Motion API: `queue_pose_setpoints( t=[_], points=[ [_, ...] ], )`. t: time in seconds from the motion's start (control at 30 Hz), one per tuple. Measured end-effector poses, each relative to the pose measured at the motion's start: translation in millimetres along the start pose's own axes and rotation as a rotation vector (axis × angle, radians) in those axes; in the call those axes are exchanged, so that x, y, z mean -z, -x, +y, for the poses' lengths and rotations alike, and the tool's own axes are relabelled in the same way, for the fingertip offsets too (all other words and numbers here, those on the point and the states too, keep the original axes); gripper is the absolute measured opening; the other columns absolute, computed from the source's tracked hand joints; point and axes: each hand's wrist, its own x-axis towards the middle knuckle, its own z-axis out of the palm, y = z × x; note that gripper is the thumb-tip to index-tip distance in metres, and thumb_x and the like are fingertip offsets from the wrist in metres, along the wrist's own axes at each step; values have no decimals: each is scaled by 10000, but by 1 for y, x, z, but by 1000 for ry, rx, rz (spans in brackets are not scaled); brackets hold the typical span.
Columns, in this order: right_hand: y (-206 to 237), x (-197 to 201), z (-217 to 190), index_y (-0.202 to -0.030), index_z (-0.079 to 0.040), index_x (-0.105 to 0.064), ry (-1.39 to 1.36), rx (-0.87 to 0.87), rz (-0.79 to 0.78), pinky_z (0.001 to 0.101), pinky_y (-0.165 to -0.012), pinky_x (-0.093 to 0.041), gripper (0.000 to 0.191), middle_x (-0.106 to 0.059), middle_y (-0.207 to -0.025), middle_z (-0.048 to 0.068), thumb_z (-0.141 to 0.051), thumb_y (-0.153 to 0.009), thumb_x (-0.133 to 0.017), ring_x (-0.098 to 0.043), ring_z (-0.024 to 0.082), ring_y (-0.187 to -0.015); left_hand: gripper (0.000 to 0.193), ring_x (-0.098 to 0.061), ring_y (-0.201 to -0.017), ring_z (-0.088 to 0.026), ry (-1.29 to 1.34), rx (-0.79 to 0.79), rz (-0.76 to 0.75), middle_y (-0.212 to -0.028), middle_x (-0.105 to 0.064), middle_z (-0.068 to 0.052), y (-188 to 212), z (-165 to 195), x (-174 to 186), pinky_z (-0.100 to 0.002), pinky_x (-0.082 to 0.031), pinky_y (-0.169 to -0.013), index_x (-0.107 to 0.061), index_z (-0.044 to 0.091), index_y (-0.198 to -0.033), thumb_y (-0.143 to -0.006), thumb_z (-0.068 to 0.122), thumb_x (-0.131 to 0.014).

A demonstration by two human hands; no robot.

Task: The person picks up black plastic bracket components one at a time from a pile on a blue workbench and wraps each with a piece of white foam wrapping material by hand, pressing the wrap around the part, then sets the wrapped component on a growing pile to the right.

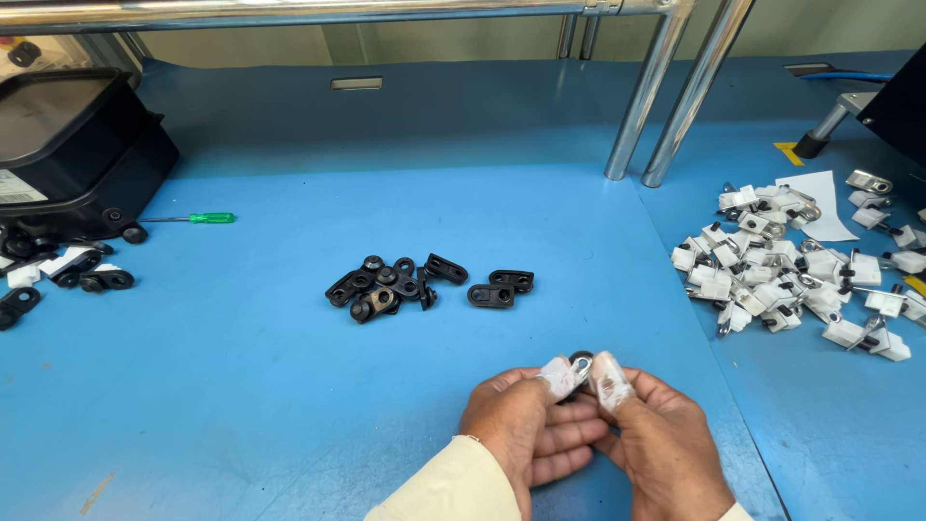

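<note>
Blue matting (241,386) covers a workbench, seen from above the worker's own hands at its near edge. Nearest the camera, the left hand (521,434) and right hand (661,444) meet fingertip to fingertip, both curled narrow, with white tape wrapped around the thumb tips. Pinched between them is a small black part (581,365) with a metal ring, gripped from both sides and raised just above the mat. A cream sleeve (444,487) shows at the left wrist.

Just beyond the hands, slightly to their left, lies a loose cluster of black parts (386,285), with two more black links (502,289) just beside it, directly ahead of the hands. Off to the right of the right hand, well apart, a heap of white pieces (801,270) with black and metal fittings spreads to the bench edge, partly over a sheet of white paper (830,198).

Far to the left of the left hand, a few black pieces (68,275) sit before a black box (77,145), and a green-handled screwdriver (198,218) lies just to the right of the box. Farthest away, ahead and to the right of the hands, two chrome posts (666,96) rise from the bench.
</note>
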Motion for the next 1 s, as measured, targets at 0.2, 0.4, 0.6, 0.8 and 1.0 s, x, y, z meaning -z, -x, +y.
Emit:
queue_pose_setpoints(
  t=[0.2, 0.4, 0.6, 0.8, 1.0],
  points=[
    [-5, 0, 3, -1077, 73, -709, -83, 45, -20, 373, -723, -591, 199, -745, -953, 181, 2, -941, -581, -709, 237, -801, 269, -794, -906, -249, 32, 10, 37, -1031, -779, -177, -4, -2, -5, -375, -669, -814, -617, 33, -1156, -953, -9, -445],
    [8, -8, 0, -1117, 40, -728, -33, -10, 16, 404, -824, -591, 240, -734, -980, 162, -96, -1003, -566, -689, 244, -878, 222, -797, -913, -222, -3, -22, 101, -1039, -773, -142, 1, 0, -9, -355, -671, -841, -610, 69, -1145, -969, -5, -497],
    [15, -9, -6, -1159, 12, -694, 13, -109, -12, 415, -844, -576, 328, -728, -986, 129, -262, -1057, -544, -695, 212, -933, 267, -779, -978, -262, 36, 29, 70, -1101, -757, -190, 6, 3, -5, -388, -654, -879, -567, 47, -1141, -1022, 276, -635],
    [1, -3, -3, -1121, 72, -693, 92, -54, -30, 414, -734, -625, 256, -717, -928, 205, -143, -1024, -595, -711, 257, -788, 233, -783, -1013, -285, 32, 48, 0, -1110, -754, -208, 4, 4, -2, -407, -662, -903, -567, 53, -1132, -1011, 244, -510],
    [2, 0, -2, -1119, 41, -706, 112, -46, -29, 405, -759, -614, 275, -738, -964, 173, -189, -1032, -584, -710, 232, -834, 233, -792, -972, -265, 21, 65, 14, -1088, -766, -201, -4, 2, 2, -417, -672, -909, -588, 45, -1153, -1029, 209, -479]
  ],
)
